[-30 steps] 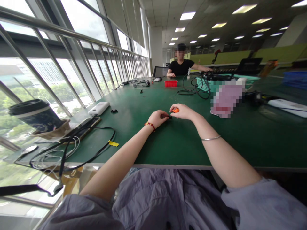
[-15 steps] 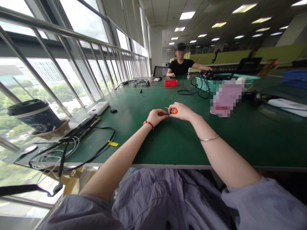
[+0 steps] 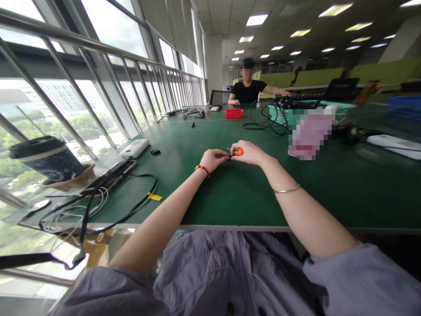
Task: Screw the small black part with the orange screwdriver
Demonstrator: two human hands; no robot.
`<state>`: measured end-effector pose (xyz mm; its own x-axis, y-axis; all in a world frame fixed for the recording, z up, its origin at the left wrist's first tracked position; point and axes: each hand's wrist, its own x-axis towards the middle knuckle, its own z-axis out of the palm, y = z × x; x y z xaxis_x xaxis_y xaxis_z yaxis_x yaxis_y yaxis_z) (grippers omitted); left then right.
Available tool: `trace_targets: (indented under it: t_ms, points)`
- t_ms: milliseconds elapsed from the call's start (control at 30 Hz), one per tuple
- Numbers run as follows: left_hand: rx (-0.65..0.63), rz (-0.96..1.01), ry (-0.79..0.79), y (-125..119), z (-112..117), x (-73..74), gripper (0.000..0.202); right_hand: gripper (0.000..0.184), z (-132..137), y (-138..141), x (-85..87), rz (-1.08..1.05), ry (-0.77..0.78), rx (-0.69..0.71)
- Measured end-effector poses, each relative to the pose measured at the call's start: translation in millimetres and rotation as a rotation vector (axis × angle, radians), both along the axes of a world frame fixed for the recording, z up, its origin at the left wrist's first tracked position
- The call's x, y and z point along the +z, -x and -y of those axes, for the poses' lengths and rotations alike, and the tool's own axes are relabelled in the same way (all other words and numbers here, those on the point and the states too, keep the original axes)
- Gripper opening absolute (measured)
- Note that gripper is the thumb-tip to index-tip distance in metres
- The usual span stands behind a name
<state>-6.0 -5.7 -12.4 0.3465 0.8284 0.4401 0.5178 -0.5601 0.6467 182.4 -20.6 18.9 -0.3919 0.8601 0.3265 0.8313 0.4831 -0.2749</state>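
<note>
My right hand [image 3: 249,153] is closed round a screwdriver with an orange handle [image 3: 238,152]. Its thin metal shaft points up and to the left, past the fingers. Just left of it, my left hand [image 3: 211,159] pinches a tiny dark piece [image 3: 229,158] whose kind is too small to make out. Fingertips of both hands meet around that piece, low over the green table [image 3: 210,197]. On the table to the left of my hands lies a small black part [image 3: 155,152].
At left are a white box-like device [image 3: 134,148], a phone [image 3: 113,175], tangled cables [image 3: 131,175] and a lidded cup [image 3: 49,160]. Further off stand a red tray [image 3: 233,114] and a teal basket [image 3: 278,115]. A person [image 3: 248,90] sits at the far end.
My left fingertips and the tiny dark piece have shifted slightly left. My right hand keeps the screwdriver in almost the same place.
</note>
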Motion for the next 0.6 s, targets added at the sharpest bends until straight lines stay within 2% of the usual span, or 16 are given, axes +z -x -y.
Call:
trace_targets:
  t_ms: [333, 600]
  points:
    - [0.038, -0.059, -0.094, -1.6, -0.3, 1.4, 0.016, 0.021, 1.8, 1.7, 1.0, 0.014, 0.0, -0.036]
    - [0.016, -0.03, -0.071, -2.6, 1.1, 0.4, 0.016, 0.019, 1.1, 1.3, 0.4, 0.021, -0.006, -0.041]
